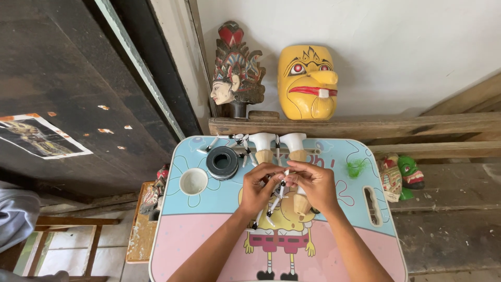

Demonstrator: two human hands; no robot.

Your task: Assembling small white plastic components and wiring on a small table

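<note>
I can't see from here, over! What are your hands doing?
Left hand and right hand both pinching thin white sticks with black bands. Over pastel cartoon table. Black tape roll clear behind.

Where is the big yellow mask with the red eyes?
In the head view, the yellow carved wooden mask stands on the wooden ledge against the white wall, above the blue and pink cartoon table, right of the painted puppet head.

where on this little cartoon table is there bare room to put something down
Free: the pink front strip of the table outside both forearms, and the blue right side between the green tuft and the handle slot. Crowded: the back edge, with the white cup, black ring and white puppet pieces.
</note>
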